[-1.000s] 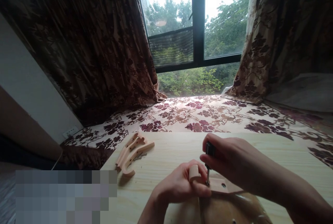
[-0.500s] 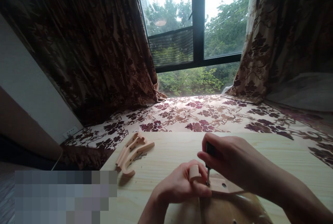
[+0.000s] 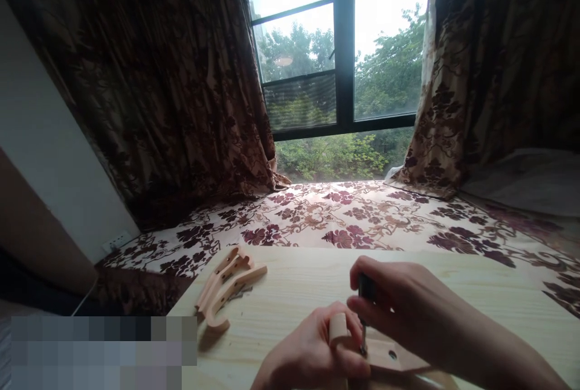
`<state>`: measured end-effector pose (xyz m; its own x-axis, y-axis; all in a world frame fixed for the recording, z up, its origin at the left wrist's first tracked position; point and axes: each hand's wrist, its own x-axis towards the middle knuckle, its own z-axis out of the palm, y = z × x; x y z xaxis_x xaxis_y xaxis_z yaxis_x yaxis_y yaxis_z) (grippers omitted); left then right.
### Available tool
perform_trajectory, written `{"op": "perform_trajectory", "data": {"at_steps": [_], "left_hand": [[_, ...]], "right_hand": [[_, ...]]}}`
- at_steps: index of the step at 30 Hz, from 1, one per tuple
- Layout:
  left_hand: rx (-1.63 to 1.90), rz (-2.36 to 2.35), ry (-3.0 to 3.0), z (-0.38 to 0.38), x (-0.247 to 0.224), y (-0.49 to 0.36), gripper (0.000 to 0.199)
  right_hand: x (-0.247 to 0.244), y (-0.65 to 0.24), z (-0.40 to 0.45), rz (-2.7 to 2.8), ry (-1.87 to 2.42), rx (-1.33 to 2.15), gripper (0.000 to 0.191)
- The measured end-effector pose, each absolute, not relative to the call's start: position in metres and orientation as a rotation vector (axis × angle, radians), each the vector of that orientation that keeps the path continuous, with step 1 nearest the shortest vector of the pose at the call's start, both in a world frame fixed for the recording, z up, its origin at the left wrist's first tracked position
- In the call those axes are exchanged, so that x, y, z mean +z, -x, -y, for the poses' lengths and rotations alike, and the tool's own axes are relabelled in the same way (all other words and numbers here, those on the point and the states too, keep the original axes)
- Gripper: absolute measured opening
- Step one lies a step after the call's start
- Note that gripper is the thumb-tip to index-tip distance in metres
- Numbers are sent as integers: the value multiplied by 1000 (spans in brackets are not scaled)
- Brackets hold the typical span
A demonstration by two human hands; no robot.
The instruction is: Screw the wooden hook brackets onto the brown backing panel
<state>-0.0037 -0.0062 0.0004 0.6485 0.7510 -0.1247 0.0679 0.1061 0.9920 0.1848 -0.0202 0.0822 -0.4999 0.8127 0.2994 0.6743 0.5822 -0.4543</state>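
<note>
Work over flat pale-wood surface (image 3: pixel 290 284). Line up right hand (image 3: pixel 399 293) above left hand (image 3: pixel 312 348), latter with grip clamped on curved light-wood piece (image 3: pixel 379 351) at near-centre of surface; former with grip wrapped round slim black-handled screwdriver (image 3: pixel 367 287). Hold tool near upright, press firmly, turn slowly, avoid slipping into left hand. Check seating of metal tip (image 3: pixel 363 350): too small to tell.

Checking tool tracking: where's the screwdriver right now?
In the head view, right of centre near the bottom: the screwdriver is nearly upright in the right hand, its tip down at the wooden piece that the left hand holds.
</note>
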Motion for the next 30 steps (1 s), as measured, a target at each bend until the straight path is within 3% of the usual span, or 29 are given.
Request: {"op": "perform_trajectory", "data": {"at_steps": [7, 10, 14, 19, 27, 30], "left_hand": [[583, -764, -1354, 8, -5, 5, 33], [585, -752, -1345, 9, -2, 4, 33], [589, -780, -1366, 8, -1, 4, 36], [590, -817, -1393, 5, -1, 4, 38], [579, -761, -1416, 5, 4, 2, 37], [587, -769, -1423, 6, 3, 3, 35]], "right_hand": [[81, -185, 18, 2350, 1214, 339, 18], [77, -181, 14, 2322, 1279, 259, 17], [79, -182, 19, 2361, 1156, 338, 2], [79, -184, 22, 2383, 1130, 376, 15], [84, -186, 24, 2356, 1141, 352, 7], [86, -188, 24, 2360, 1062, 424, 16]]}}
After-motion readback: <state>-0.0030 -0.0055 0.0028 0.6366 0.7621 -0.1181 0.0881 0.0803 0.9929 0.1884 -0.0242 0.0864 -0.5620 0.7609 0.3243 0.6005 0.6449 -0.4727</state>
